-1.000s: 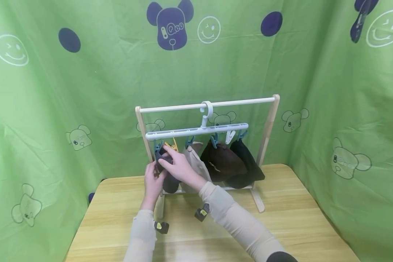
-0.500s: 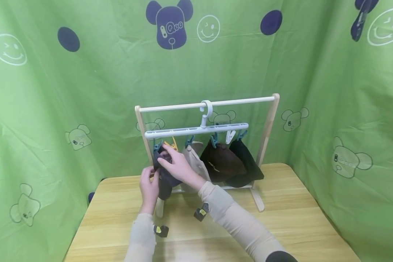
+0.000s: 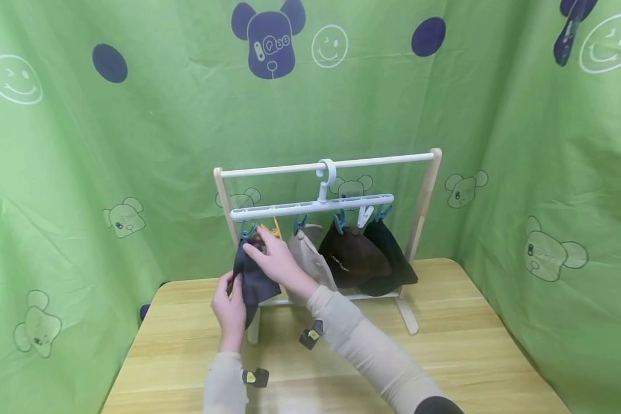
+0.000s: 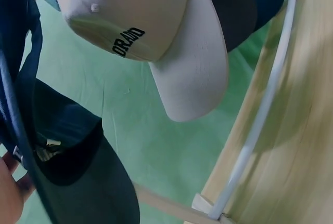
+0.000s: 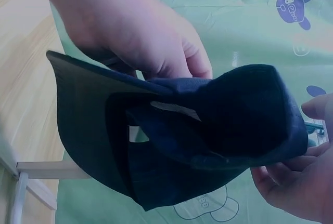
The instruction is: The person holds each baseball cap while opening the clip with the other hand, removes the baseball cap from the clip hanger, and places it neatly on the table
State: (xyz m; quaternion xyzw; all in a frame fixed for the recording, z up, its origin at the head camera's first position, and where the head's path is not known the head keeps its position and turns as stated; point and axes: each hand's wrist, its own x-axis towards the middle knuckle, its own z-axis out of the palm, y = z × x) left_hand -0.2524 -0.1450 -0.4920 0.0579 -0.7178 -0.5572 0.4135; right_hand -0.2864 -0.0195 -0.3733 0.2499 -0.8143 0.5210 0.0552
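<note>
A dark navy baseball cap (image 3: 259, 283) hangs at the left end of the pale blue clip hanger (image 3: 274, 211), beneath a teal clip (image 3: 247, 231). My left hand (image 3: 230, 310) grips the cap's lower left side. Near the clip, my right hand (image 3: 279, 261) holds the upper part of the same cap between thumb and fingers. The right wrist view shows the cap (image 5: 187, 151) open toward the camera, brim to the left, the left hand (image 5: 140, 37) behind its edge and the right hand (image 5: 302, 177) at its crown. Whether the clip bites the cloth is hidden.
Further right on the hanger hang a beige cap (image 3: 310, 259), a brown cap (image 3: 354, 261) and a black cap (image 3: 398, 267). A yellow clip (image 3: 274, 230) and a white clip (image 3: 364, 217) are among them. The wooden rack (image 3: 424, 201) stands on a wooden table (image 3: 460, 345).
My left hand has moved left and down, drawing the navy cap's lower part out to the left, so more of it shows. My right hand stays near the clip, shifted slightly left.
</note>
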